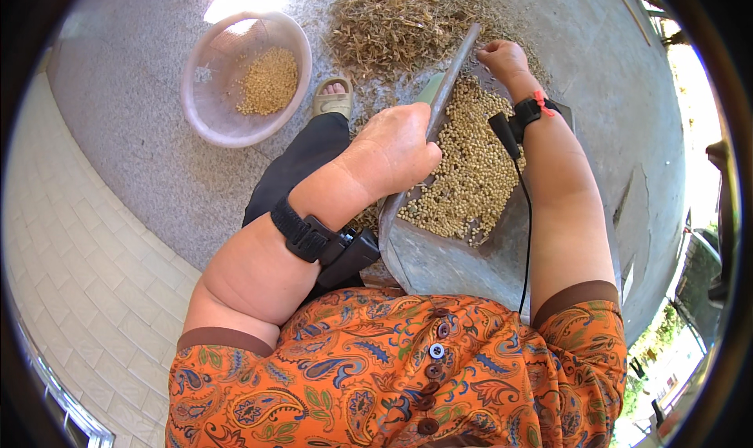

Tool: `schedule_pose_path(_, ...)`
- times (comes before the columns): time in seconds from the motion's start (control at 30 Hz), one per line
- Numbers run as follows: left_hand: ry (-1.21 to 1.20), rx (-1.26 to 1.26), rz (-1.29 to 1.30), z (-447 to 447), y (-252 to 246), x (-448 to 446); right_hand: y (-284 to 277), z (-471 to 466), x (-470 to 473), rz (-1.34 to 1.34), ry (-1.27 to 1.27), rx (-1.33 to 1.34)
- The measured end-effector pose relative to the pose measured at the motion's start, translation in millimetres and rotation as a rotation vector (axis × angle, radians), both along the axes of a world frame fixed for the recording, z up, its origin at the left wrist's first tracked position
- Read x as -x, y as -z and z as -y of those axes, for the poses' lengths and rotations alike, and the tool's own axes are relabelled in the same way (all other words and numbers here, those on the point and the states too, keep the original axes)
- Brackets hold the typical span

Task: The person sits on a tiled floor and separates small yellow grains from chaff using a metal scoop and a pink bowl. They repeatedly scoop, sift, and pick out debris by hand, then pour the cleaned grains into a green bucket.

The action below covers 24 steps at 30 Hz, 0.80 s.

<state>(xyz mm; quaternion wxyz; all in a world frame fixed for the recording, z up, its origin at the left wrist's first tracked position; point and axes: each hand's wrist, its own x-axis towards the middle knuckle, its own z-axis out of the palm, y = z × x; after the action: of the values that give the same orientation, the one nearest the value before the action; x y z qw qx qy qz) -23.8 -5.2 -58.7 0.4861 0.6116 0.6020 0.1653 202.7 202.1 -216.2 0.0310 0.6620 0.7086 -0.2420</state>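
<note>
A grey sheet-metal scoop (450, 277) lies tilted across my lap, with a heap of pale yellow soybeans (470, 166) spread over its floor. My left hand (400, 148) grips the rim of the scoop's left wall, knuckles up. At the scoop's far end, beyond the beans, is my right hand (505, 60). Its fingers are curled with thumb and fingertips close together, near small dark bits of chaff. Whether anything is pinched there is too small to tell.
A pale plastic basket (203, 110) holding more soybeans (270, 82) stands on the concrete floor to the left. Dry stalks and chaff (394, 27) are piled ahead. My sandalled foot (333, 98) sits between them. A black cable (527, 230) hangs from the right wrist strap.
</note>
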Motion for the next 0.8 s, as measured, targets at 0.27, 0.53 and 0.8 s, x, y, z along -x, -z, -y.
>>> schedule_pose_path(0.27,0.0,0.006,-0.007,-2,-3,-2,-15,-37,-76,-0.122,0.421,-0.049)
schedule_pose_path(0.53,-0.009,0.022,0.012,0,0,-2,13,25,-67,0.262,-0.117,-0.089)
schedule_pose_path(0.8,-0.002,0.016,0.019,0,2,0,20,32,-56,0.306,-0.103,0.025)
